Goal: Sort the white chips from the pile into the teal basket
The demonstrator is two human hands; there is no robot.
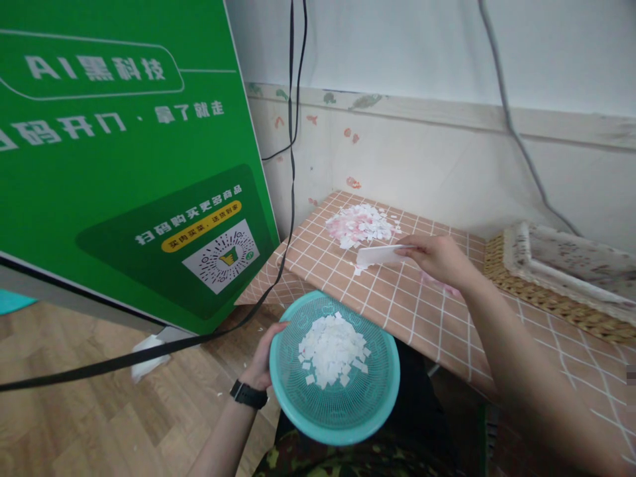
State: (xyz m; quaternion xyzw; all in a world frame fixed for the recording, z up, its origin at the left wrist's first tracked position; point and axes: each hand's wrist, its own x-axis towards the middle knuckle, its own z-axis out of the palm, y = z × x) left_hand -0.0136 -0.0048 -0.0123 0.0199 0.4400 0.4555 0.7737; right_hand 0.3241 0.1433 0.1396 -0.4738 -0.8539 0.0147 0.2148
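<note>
Tiled table (397, 298), green "AI" sign (114, 152); left hand (261, 361) holds basket (298, 414), right hand (437, 255) card (380, 254)

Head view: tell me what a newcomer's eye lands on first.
The big green sign with mirrored white lettering fills the upper left. Low in the middle, the left hand holds a teal strainer basket with white paper bits at the table edge. On the tiled table, the right hand holds a white card beside another scrap pile.

Wall (447, 46): pale, faded fish border | floor (99, 397): wood-look planks | green panel (114, 165): leaning left, mirrored print, QR code | black cables (292, 132): hanging at corner | table (397, 298): checked terracotta cloth | wicker tray (546, 291): far right edge
</note>
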